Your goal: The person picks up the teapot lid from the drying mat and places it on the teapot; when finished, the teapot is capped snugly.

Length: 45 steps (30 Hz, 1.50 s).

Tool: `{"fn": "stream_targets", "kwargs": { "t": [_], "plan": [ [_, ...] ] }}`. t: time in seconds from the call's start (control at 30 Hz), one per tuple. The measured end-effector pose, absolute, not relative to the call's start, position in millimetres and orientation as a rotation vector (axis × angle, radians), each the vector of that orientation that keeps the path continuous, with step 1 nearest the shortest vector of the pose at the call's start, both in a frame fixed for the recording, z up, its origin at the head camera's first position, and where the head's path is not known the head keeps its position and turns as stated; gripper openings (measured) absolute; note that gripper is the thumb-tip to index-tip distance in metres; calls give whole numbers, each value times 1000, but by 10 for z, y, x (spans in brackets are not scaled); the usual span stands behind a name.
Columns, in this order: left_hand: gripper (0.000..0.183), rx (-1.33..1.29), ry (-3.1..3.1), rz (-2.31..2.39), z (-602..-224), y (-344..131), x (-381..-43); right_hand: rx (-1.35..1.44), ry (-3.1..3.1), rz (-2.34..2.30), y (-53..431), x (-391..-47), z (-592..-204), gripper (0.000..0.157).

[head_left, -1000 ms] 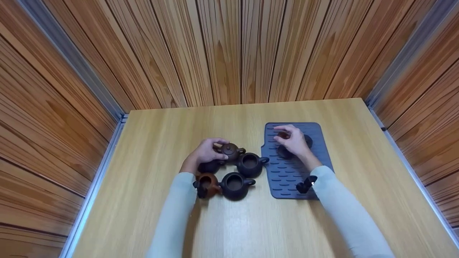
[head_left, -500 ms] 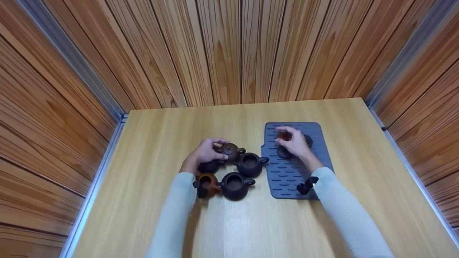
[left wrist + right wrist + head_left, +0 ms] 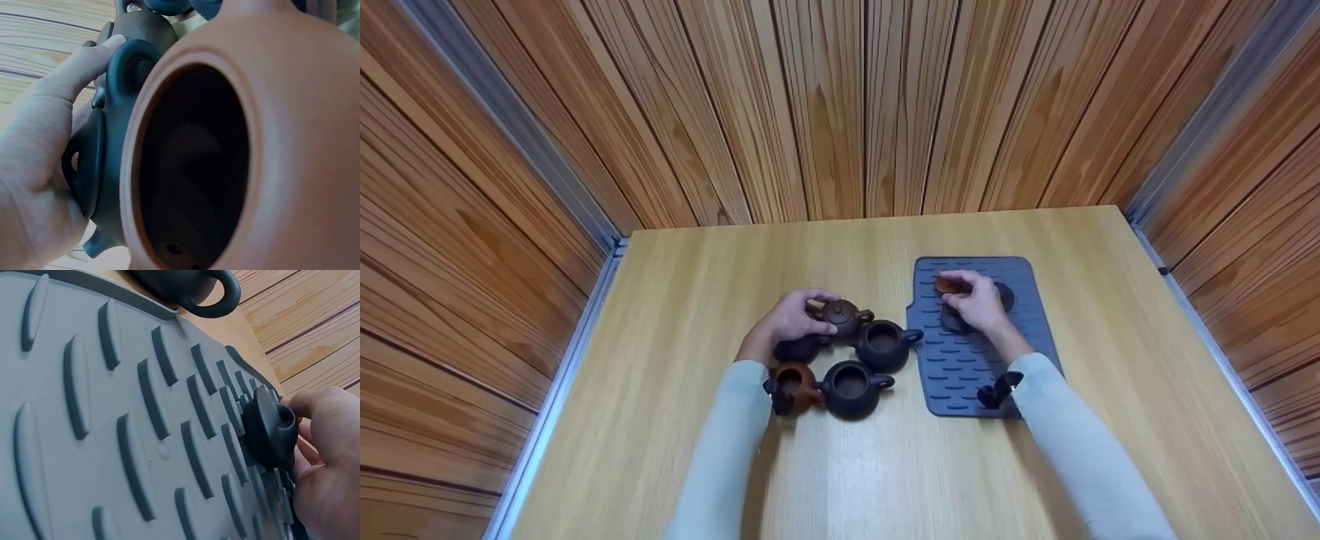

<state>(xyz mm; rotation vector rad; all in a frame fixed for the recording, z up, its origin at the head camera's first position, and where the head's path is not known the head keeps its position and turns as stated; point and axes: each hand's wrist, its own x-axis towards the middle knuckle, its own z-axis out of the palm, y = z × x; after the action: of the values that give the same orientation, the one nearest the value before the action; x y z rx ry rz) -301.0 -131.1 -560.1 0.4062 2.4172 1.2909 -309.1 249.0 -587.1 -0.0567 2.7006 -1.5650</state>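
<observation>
My left hand [image 3: 793, 316] holds the small brown teapot [image 3: 844, 318], its lid on, between thumb and fingers. In the left wrist view, the thumb lies against that pot. Below the hand stands a dark lidded teapot [image 3: 115, 169], partly covered in the head view. Over the grey ribbed mat [image 3: 960, 375], my right hand [image 3: 981, 304] pinches a reddish-brown lid [image 3: 946, 286]. Two dark lids lie on the mat beside this hand, a near lid [image 3: 954, 319] and a right lid [image 3: 1005, 295]. In the right wrist view, a black lid [image 3: 270, 430] hides part of the fingers.
An orange-brown teapot [image 3: 804, 397] without a lid stands under my left wrist. Two open black teapots are beside it, a front pot [image 3: 851, 405] and a back pot [image 3: 883, 360] close to the mat's left edge. A wooden wall [image 3: 840, 112] rises behind the table [image 3: 675, 300].
The right thumb and fingers have drawn closer together round the reddish-brown lid, which now shows slightly further left. The left hand and the teapots have stayed put.
</observation>
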Motion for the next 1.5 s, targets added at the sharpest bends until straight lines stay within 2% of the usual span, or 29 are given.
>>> {"fn": "stream_targets", "kwargs": {
  "t": [0.43, 0.73, 1.27, 1.5],
  "plan": [
    [56, 425, 2425, 1297, -5612, -1303, -3007, -28, 2759, -1515, 2468, -3141, -5897, 45],
    [57, 416, 2423, 1290, -5611, -1308, -3011, -19, 2805, -1533, 2449, -3149, -5907, 32],
    [57, 470, 2459, 1199, -5500, -1309, -3023, -6, 2733, -1537, 2471, -3142, -5901, 35],
    [61, 520, 2523, 1254, -5452, -1466, -2915, -26, 2733, -1538, 2473, -3144, -5912, 34]
  ]
}}
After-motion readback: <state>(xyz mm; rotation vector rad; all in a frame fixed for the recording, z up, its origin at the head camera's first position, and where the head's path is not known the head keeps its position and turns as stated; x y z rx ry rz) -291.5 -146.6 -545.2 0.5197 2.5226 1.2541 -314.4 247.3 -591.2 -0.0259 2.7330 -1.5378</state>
